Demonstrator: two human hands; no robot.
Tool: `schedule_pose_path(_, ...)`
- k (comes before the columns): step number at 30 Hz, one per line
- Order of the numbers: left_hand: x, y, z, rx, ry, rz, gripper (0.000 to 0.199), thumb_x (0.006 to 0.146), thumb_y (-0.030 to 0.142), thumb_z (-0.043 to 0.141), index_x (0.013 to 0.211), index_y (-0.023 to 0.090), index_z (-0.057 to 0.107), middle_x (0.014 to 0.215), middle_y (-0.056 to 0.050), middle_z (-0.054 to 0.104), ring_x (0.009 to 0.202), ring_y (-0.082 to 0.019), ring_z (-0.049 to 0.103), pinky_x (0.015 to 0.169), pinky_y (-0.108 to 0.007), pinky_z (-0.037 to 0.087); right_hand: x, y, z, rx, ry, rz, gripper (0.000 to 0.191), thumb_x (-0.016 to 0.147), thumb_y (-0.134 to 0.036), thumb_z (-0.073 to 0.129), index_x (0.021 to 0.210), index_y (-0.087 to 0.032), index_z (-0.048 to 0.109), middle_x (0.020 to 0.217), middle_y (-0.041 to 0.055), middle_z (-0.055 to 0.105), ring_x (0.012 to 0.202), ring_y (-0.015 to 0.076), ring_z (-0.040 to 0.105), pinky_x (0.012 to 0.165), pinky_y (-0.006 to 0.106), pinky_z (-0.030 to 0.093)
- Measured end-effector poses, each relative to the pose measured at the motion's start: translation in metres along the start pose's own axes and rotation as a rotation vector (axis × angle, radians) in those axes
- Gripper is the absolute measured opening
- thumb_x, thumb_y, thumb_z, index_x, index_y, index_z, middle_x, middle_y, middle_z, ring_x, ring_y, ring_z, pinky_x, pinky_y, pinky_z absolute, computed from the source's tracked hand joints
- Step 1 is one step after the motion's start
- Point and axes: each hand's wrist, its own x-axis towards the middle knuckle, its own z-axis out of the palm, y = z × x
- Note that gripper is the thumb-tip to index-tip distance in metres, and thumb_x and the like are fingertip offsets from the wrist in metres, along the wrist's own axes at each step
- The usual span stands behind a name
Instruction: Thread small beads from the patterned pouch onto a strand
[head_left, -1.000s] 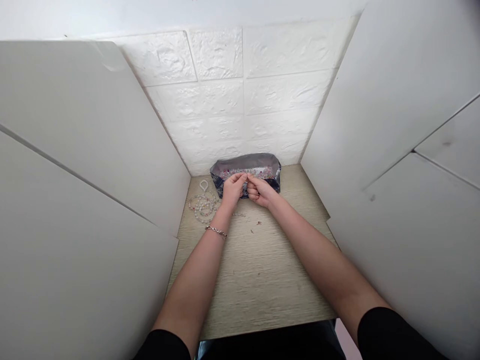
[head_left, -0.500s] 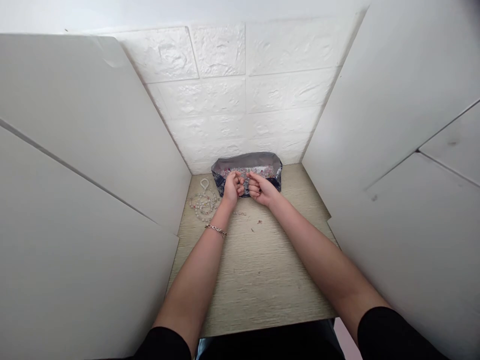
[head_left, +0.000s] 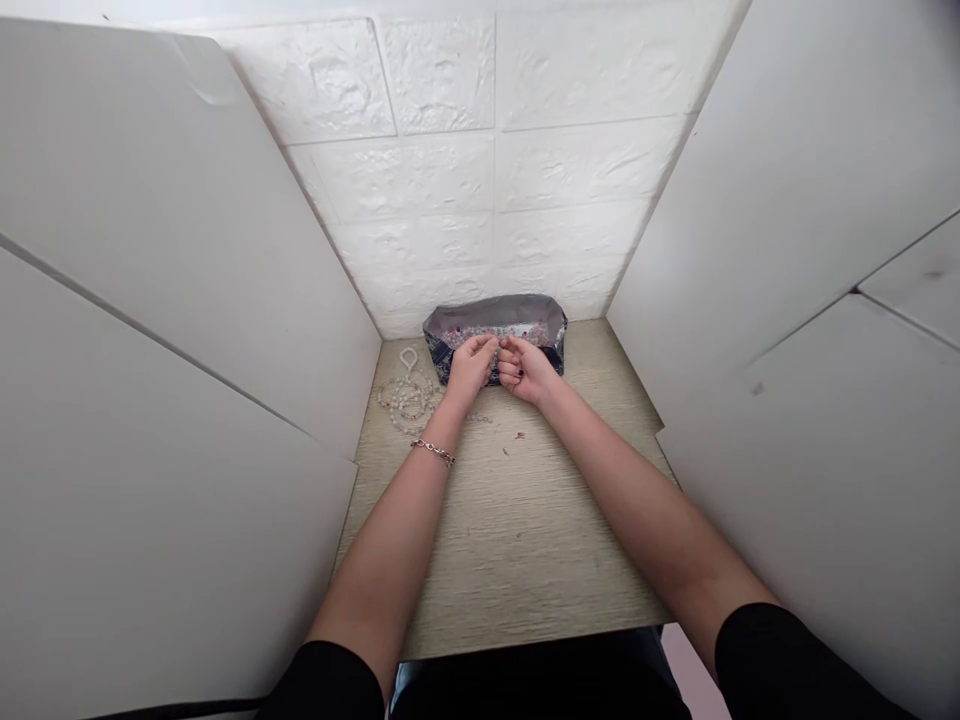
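My left hand [head_left: 472,365] and my right hand [head_left: 526,370] meet at the front rim of a dark blue patterned pouch [head_left: 441,365] with a grey lining. Fingers and thumb are pinched together on each hand, and the fingertips nearly touch. Whatever lies between them is too small to make out. Behind the hands, many small pink and clear beads [head_left: 461,335] fill the pouch. A coiled string of pale beads [head_left: 405,400] with a white loop rests on the table, left of my left hand. A chain bracelet [head_left: 433,451] circles my left wrist.
The wood-grain table [head_left: 525,540] ends at a white brick-patterned wall [head_left: 420,180]. Pale panels stand close on the left [head_left: 187,330] and right [head_left: 787,250]. Small brown bits [head_left: 520,436] and a short thin chain [head_left: 480,418] lie on the tabletop.
My left hand has turned, its back now more to the camera, and its fingers have moved right to meet those of my right hand. The view has tilted slightly.
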Motion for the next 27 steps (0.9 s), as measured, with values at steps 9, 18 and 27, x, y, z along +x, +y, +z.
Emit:
schedule_pose_path(9,0.001,-0.001,0.002,-0.006,0.014,-0.028,0.024,0.079,0.035,0.042,0.066,0.015,0.045,0.039,0.009,0.02,0.028,-0.001,0.016,0.03,-0.016,0.01,-0.049,-0.058,0.056,-0.186,0.064,-0.421,0.028,0.085,-0.026,0.027,0.059,-0.018,0.025,0.043,-0.0077,0.012,0.03,0.0031,0.011,0.031,0.017,0.009)
schedule_pose_path(18,0.002,-0.003,0.005,-0.068,0.03,-0.049,0.027,0.081,0.033,0.039,0.06,0.017,0.037,0.043,0.007,0.022,0.03,-0.001,0.018,0.034,-0.017,0.01,-0.116,-0.078,0.107,-0.175,0.137,-0.585,0.039,0.084,-0.023,0.011,0.056,-0.015,0.037,0.042,-0.0072,0.017,0.033,-0.0012,0.015,0.037,0.017,0.014)
schedule_pose_path(27,0.003,-0.003,0.005,-0.045,0.042,-0.046,0.026,0.082,0.03,0.036,0.06,0.017,0.036,0.041,0.007,0.024,0.028,-0.002,0.02,0.033,-0.017,0.011,0.011,-0.057,0.024,-0.353,0.522,-0.547,0.022,0.073,-0.007,0.028,0.055,-0.016,0.035,0.046,-0.0052,0.031,0.039,0.0034,0.034,0.043,0.016,0.033)
